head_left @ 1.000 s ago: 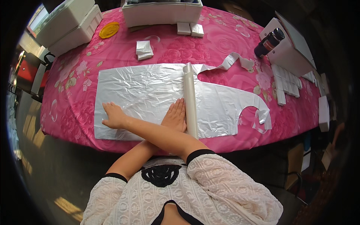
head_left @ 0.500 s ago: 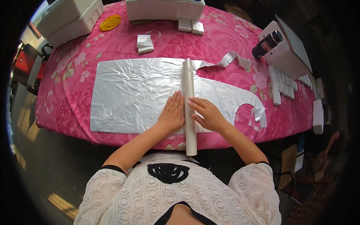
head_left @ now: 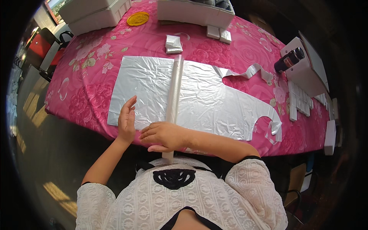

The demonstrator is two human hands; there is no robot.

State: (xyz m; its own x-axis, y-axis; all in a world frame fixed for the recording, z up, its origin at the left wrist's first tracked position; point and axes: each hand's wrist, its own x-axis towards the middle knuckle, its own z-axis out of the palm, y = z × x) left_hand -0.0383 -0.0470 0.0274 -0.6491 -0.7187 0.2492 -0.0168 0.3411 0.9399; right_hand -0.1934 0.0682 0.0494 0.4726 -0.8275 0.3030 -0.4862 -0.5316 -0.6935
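A silvery plastic apron (head_left: 207,99) lies spread over the table, its neck end and straps to the right. Across it, running toward my body, rests a long pale tube (head_left: 175,88) whose near end juts past the table edge. My left hand (head_left: 127,119) is lifted over the apron's near left part, palm turned toward the tube, with fingers stretched and nothing held. My right hand (head_left: 165,136) reaches across the tube's near part, fingers extended leftward and not wrapped round it. Whether that palm touches the tube cannot be seen.
A pink flowered cloth (head_left: 84,80) covers the table. Folded silvery packets (head_left: 173,44) lie beyond the apron, near a white foam box (head_left: 195,15) and a yellow dish (head_left: 138,18). At right stand a dark bottle (head_left: 289,59), a white box (head_left: 306,73) and several stacked packets (head_left: 299,99).
The tube has moved left along the apron. My left hand has left the tube's side and risen; my right hand has slid nearer and across the tube. The whole view has shifted.
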